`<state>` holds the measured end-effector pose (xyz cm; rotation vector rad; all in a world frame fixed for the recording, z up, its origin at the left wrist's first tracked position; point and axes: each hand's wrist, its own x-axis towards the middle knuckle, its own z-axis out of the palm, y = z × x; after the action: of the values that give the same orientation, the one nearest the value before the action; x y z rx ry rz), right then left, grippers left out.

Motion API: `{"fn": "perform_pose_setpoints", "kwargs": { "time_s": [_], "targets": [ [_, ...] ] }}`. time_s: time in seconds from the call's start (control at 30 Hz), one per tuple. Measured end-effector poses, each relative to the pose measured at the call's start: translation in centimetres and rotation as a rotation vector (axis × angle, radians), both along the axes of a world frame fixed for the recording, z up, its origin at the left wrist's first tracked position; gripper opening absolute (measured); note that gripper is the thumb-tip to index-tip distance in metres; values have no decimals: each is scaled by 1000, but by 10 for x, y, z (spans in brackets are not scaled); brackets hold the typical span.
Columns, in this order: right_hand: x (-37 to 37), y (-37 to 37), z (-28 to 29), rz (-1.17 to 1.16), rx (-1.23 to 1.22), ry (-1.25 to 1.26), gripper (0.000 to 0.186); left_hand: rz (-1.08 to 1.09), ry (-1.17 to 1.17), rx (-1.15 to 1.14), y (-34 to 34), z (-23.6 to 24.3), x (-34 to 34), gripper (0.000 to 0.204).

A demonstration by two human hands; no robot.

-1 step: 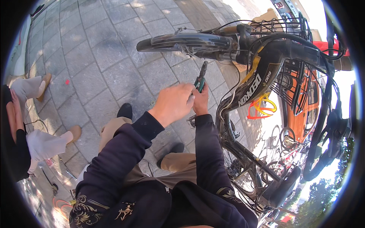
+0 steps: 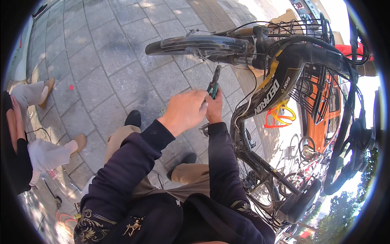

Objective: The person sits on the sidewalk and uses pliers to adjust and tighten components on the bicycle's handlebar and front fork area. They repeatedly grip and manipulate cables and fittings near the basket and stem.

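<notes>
A pair of pliers (image 2: 213,85) with dark jaws and green handles points up and away from me, beside the bicycle's front wheel. My right hand (image 2: 215,108) is closed round the handles from below. Close against it is my left hand (image 2: 185,111), its back toward me and its fingers curled in at the handles. What those left fingers pinch, if anything, is hidden. Just right of my hands stands a black bicycle (image 2: 270,91) with yellow accents; the pliers do not touch it.
A yellow and red bottle cage (image 2: 280,114) sits on the frame, and a wire basket (image 2: 310,30) at the front. Another person's light trousers (image 2: 48,156) and tan shoes show at left. Grey paving (image 2: 97,81) lies below; an orange vehicle (image 2: 325,118) stands beyond the bicycle.
</notes>
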<state>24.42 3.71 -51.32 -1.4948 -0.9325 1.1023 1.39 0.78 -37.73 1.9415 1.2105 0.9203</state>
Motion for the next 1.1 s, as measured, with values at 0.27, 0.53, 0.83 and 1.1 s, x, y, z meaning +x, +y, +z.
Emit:
{"fn": "perform_pose_setpoints", "kwargs": {
  "time_s": [0.27, 0.53, 0.83, 1.1],
  "targets": [
    [4, 7, -8, 5, 51, -37, 60, -48, 52, -17, -2, 4, 1, 26],
    [-6, 12, 14, -91, -25, -110, 44, -48, 76, -11, -4, 0, 1, 26],
    [-1, -9, 6, 53, -315, 857, 29, -69, 90, -45, -3, -1, 5, 27],
    [-36, -97, -2, 202, -407, 887, 26, -54, 185, -67, 6, -4, 2, 34]
  ]
}}
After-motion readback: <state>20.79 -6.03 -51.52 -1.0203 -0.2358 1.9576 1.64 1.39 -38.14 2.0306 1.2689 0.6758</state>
